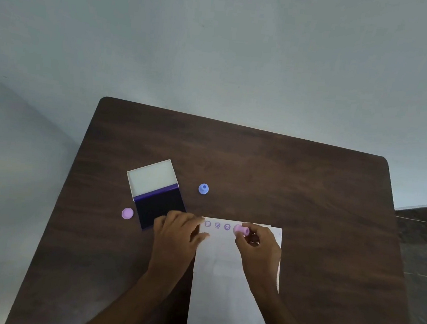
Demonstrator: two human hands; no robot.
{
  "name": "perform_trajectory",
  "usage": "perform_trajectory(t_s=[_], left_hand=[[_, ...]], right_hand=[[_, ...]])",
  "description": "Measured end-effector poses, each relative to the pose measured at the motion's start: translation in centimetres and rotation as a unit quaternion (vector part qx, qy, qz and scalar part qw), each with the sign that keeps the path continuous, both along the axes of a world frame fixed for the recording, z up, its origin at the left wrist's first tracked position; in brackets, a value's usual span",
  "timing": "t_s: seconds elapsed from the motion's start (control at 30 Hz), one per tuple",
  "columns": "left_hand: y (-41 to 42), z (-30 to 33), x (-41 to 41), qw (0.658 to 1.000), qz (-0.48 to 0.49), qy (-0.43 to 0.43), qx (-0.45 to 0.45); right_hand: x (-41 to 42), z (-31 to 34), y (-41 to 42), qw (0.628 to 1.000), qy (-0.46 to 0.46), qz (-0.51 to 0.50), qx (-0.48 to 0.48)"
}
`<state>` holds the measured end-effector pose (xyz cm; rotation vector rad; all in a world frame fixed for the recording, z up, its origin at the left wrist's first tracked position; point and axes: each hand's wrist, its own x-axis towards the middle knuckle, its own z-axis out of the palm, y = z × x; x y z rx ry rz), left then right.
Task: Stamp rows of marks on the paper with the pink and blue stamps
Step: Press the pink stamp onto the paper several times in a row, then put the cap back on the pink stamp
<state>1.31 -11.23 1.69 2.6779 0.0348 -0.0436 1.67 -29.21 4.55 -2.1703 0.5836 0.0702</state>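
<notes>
The white paper (pixel 230 283) is lying nearest, running from the near edge of the dark wooden table (pixel 285 175) up towards its middle, with both forearms reaching over it. Along the paper's far edge three purple round marks (pixel 217 225) are sitting in a row; they are too small and blurred to read, and no lettering is showing on anything else. The right hand (pixel 257 246) is curling its fingers and thumb round the pink stamp (pixel 241 230), which is tilting on its side just right of the third mark, at the paper's far edge; whether its face is touching the sheet I cannot tell. The left hand (pixel 176 233) is lying flat with fingers fairly straight, pressing on the paper's far left corner and holding nothing, its knuckles overlapping the near edge of the ink pad (pixel 160 206). That pad is lying open just left of the paper, dark purple, with its pale lid (pixel 152 177) folded back away from the paper. A pink cap (pixel 127 213) is sitting just left of the pad. The blue stamp (pixel 203 188) is standing upright beyond the paper's far left corner, a little to the right of the pad's lid, apart from both hands.
</notes>
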Motion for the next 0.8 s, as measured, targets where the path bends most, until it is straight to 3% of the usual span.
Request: perform_trajectory(t_s=[0.2,0.37,0.57,0.8], left_hand=[[4.1,-0.1,-2.2,0.991,0.105,0.038,-0.078],[7.5,-1.0,-3.3,0.963,0.216,0.036,-0.156],[10.8,-1.7,-2.9,0.942,0.293,0.017,-0.161],[12.4,-2.7,-2.2,0.944,0.291,0.014,-0.152]], right_hand=[[0.3,0.5,2.6,0.991,0.034,0.055,0.114],[1.2,1.0,5.6,0.977,0.067,0.086,0.185],[3.2,1.9,9.2,0.95,0.091,0.093,0.284],[4.4,2.4,11.7,0.935,0.108,0.09,0.324]])
